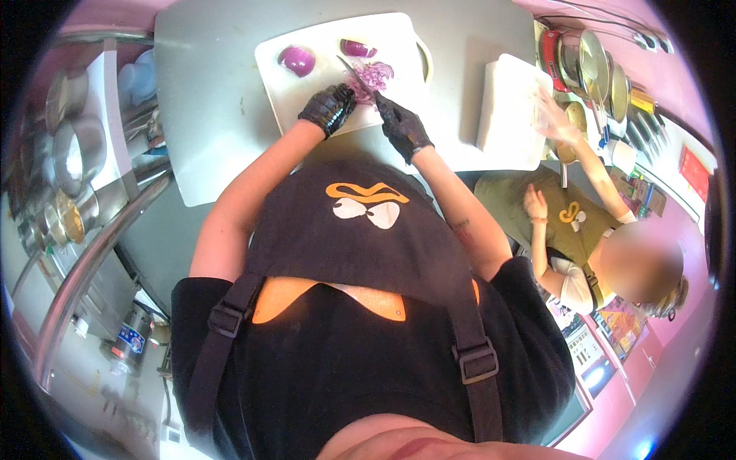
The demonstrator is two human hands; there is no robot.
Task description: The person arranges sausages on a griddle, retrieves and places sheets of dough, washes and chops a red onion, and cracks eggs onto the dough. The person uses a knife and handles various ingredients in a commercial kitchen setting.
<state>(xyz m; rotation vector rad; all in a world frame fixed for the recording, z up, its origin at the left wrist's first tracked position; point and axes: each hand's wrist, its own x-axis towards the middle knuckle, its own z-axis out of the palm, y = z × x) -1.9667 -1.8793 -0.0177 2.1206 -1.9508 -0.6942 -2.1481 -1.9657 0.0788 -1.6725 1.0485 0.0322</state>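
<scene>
A white cutting board [310,109] lies on the steel worktop, with a pile of chopped red onion [376,75] near its middle. My right hand [405,129], in a black glove, grips a kitchen knife [355,70] whose blade crosses the onion. Close by on the left, my gloved left hand [330,110] has its fingers bent at the near edge of the pile; whether they pinch any onion is hidden. Towards the far side of the board rest a red onion half [296,60] and another cut piece of red onion [359,48].
To the right stands a white block-like object [506,112], perhaps stacked boards. A co-worker in a green apron [552,213] reaches over it with one arm. Pans [592,63] and several knives [650,129] are beyond. Metal bowls [80,149] fill shelving at the left, behind a steel rail [98,276].
</scene>
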